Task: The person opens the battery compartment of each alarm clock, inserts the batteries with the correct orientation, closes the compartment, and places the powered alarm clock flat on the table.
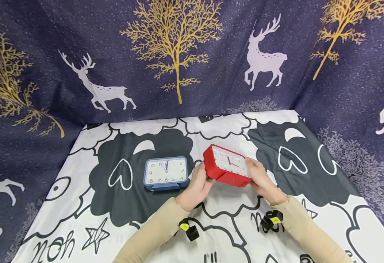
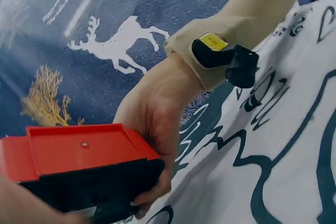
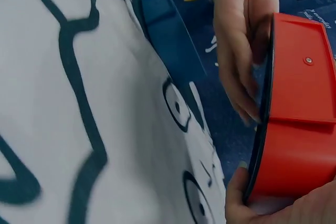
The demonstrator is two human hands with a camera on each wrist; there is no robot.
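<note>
A red alarm clock (image 1: 227, 165) is held up over the cloth, tilted, its white dial facing up toward the head camera. My right hand (image 1: 261, 179) grips its right end; in the left wrist view, the fingers of that right hand (image 2: 157, 124) curl round onto the black back. My left hand (image 1: 198, 185) is at the clock's left end. In the right wrist view, the left hand's fingers (image 3: 239, 69) bend in close to the back, their tips partly hidden behind the edge. The red underside (image 3: 302, 69) shows a small screw.
A blue alarm clock (image 1: 166, 172) stands on the patterned cloth (image 1: 225, 215) left of the hands, its dial facing me. A dark curtain (image 1: 211, 91) with deer and trees hangs behind and on both sides. Small black cameras (image 1: 192, 232) are strapped to both wrists.
</note>
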